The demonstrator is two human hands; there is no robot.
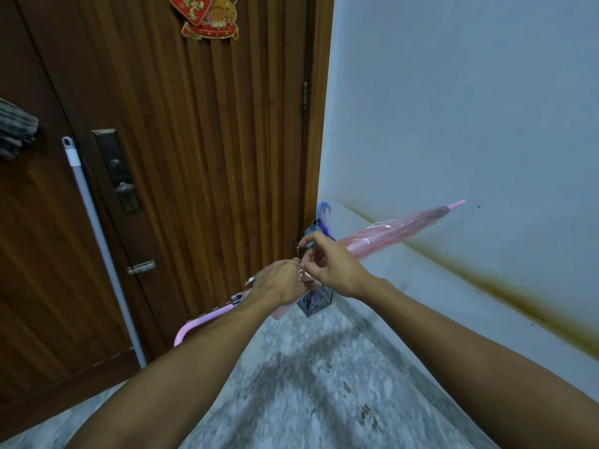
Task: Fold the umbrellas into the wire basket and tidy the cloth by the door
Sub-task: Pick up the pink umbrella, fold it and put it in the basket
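A closed pink umbrella (pixel 398 231) lies nearly level in the air, tip toward the right wall, curved pink handle (pixel 194 325) low on the left. My left hand (pixel 278 283) grips its shaft near the folded canopy's lower end. My right hand (pixel 330 264) pinches the small strap of the canopy just beside the left hand. Behind the hands, in the corner by the door, stands a dark wire basket (pixel 316 301) holding other umbrellas with blue and purple handles (pixel 324 210). A grey cloth (pixel 16 131) hangs at the far left edge.
A brown wooden door (pixel 194 157) with a lock plate (pixel 118 170) fills the left. A white mop pole (pixel 100 247) leans against it. The pale wall (pixel 470 108) on the right has a brown stain band. Speckled grey floor (pixel 308 384) lies below.
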